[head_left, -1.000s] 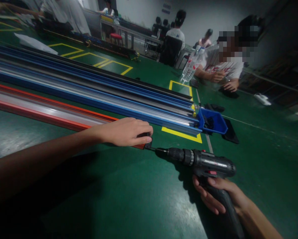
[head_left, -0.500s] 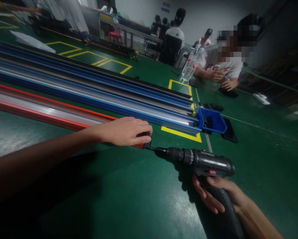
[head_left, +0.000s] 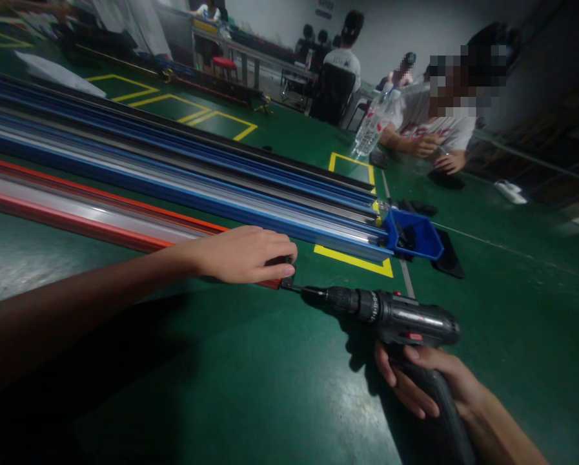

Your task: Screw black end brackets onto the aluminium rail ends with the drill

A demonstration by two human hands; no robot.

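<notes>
My right hand (head_left: 419, 381) is wrapped round the handle of a black cordless drill (head_left: 405, 316). The drill lies level, its long thin bit (head_left: 308, 291) pointing left. The bit's tip meets a small black end piece (head_left: 287, 282) at the end of a red metal profile (head_left: 95, 212). Over that same end my left hand (head_left: 250, 255) is closed, thumb in front and fingers curled across the top. Part of the end piece is hidden under those fingers, and I cannot see the screw or hole at the tip.
Several blue and black profiles (head_left: 221, 188) lie behind the red one. At their right end stands a blue bin (head_left: 432, 242) with small dark parts. Plastic bottles (head_left: 371, 129) stand farther back, near a seated person (head_left: 444, 123). Yellow tape (head_left: 354, 261) marks the green tabletop (head_left: 250, 374).
Hardly anything differs. The view has shifted slightly; both hands, the drill and the red profile keep the same positions relative to one another.
</notes>
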